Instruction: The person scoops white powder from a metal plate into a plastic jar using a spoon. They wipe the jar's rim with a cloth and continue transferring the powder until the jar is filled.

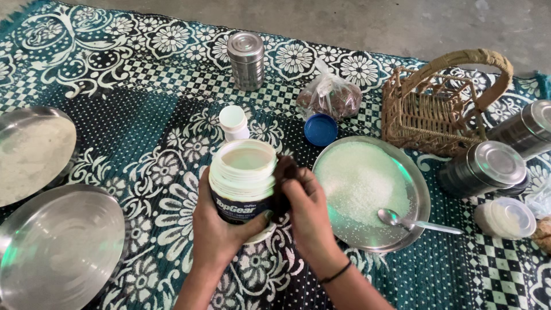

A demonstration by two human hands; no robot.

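Open mat (143, 123) left of the white jar (242, 181), as far as two steel plates (60, 247). Just behind the jar, a small white bottle (233, 122) and blue lid (321, 130). Right of the jar, blocked close by: a steel plate of white grains (370, 192) with spoon (416, 223), then wicker basket (442, 103) and steel tins (485, 169).

One head-worn camera looks steeply down, close over the patterned mat (143, 115).
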